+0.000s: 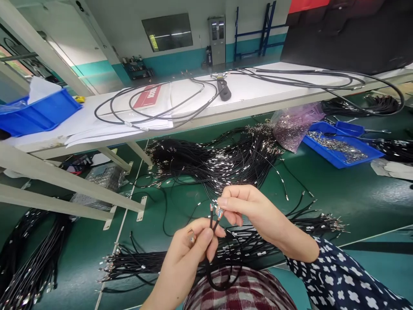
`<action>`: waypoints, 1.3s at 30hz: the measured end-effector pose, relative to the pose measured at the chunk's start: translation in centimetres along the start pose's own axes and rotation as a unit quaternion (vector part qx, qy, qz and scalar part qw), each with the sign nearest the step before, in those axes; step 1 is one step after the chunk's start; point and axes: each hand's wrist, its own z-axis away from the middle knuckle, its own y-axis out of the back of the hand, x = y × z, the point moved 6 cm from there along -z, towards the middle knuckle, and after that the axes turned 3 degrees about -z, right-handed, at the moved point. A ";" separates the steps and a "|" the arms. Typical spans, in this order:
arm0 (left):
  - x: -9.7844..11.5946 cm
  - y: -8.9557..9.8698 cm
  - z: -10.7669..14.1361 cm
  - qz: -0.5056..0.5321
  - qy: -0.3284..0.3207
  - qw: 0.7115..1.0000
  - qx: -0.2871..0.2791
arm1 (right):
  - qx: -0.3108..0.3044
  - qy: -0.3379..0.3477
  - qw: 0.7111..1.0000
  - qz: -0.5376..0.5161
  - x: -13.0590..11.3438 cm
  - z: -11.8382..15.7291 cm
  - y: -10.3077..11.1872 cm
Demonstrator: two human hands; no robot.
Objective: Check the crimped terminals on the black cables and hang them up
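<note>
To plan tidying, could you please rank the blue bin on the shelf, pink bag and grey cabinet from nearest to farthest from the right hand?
1. Pink bag: ahead, right of the right hand.
2. Blue bin: far left, on the shelf.
3. Grey cabinet: well beyond the shelf.

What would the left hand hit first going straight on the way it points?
Probably the right hand, close ahead, up and to the right in the picture, beside the cable ends rising from the left hand. One view, so depth is uncertain.
</note>
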 end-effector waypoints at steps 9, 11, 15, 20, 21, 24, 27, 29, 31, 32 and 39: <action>0.0 0.3 0.2 0.001 0.003 1.000 0.004 | -0.036 0.024 0.999 0.025 -0.2 0.7 -0.1; 0.0 0.2 0.2 0.005 0.004 1.000 0.005 | -0.041 0.033 0.998 0.021 -0.1 0.7 -0.1; -0.1 0.1 0.1 0.014 0.012 1.000 0.001 | -0.034 0.013 0.999 0.008 0.3 0.5 -0.3; -0.2 0.1 0.1 0.010 0.007 1.000 0.000 | -0.030 0.011 0.998 -0.047 0.5 0.3 -0.9; -0.2 0.1 0.1 0.009 0.006 1.000 0.001 | -0.025 0.012 0.998 -0.055 0.5 0.3 -1.0; -0.2 0.0 0.1 0.013 0.009 1.000 0.000 | -0.020 0.008 0.998 -0.066 0.7 0.3 -1.1; -0.3 0.1 0.3 0.022 0.006 1.000 0.005 | -0.035 0.006 0.998 -0.053 0.9 0.4 -1.2; -0.3 0.2 0.4 0.027 0.001 1.000 0.011 | -0.045 0.014 0.998 -0.034 0.8 0.5 -1.2; -0.4 0.2 0.5 0.033 -0.001 0.999 0.015 | -0.051 0.027 0.998 -0.017 0.7 0.6 -1.1; -0.5 0.2 0.6 0.037 0.002 0.999 0.013 | -0.051 0.032 0.998 -0.010 0.6 0.6 -1.1; -0.7 -0.2 0.8 0.048 0.046 0.997 0.030 | -0.001 0.038 0.999 0.017 0.9 0.3 -0.4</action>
